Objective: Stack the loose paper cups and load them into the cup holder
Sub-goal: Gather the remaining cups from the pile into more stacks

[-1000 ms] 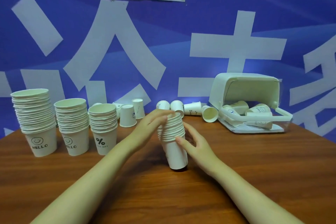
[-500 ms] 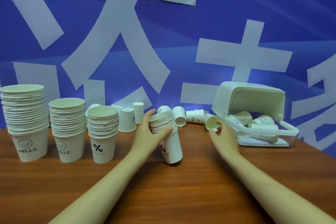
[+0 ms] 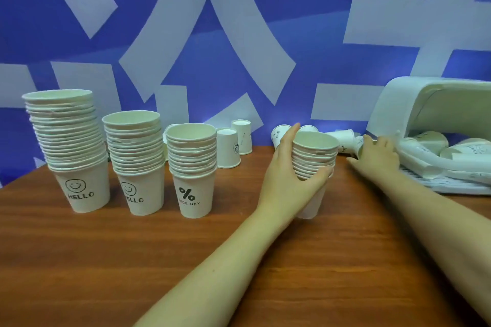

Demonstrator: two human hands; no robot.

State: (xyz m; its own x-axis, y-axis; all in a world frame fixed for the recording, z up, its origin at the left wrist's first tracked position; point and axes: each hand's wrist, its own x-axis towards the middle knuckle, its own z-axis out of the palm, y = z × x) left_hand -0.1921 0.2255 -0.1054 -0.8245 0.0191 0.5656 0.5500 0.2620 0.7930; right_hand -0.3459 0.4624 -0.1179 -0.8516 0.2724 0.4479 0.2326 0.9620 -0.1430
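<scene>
Gripping a short stack of paper cups [image 3: 313,164] with my left hand [image 3: 285,180], I have thumb and fingers curled round its rims, and its base stands on the desk [image 3: 106,260] toward the far edge, right of centre. My right hand [image 3: 377,156] lies just beside that stack, fingers loosely spread and stretched toward a loose cup [image 3: 357,145] lying on its side; I cannot tell whether they touch it. Beyond, the white cup holder [image 3: 425,103] lies tipped over at the far right corner with several cups [image 3: 435,141] inside its mouth. Along the far left edge stand three taller stacks: two marked HELLO [image 3: 77,151] [image 3: 136,162], one marked with a percent sign [image 3: 192,167]. Two single upside-down cups [image 3: 231,147] stand behind them.
</scene>
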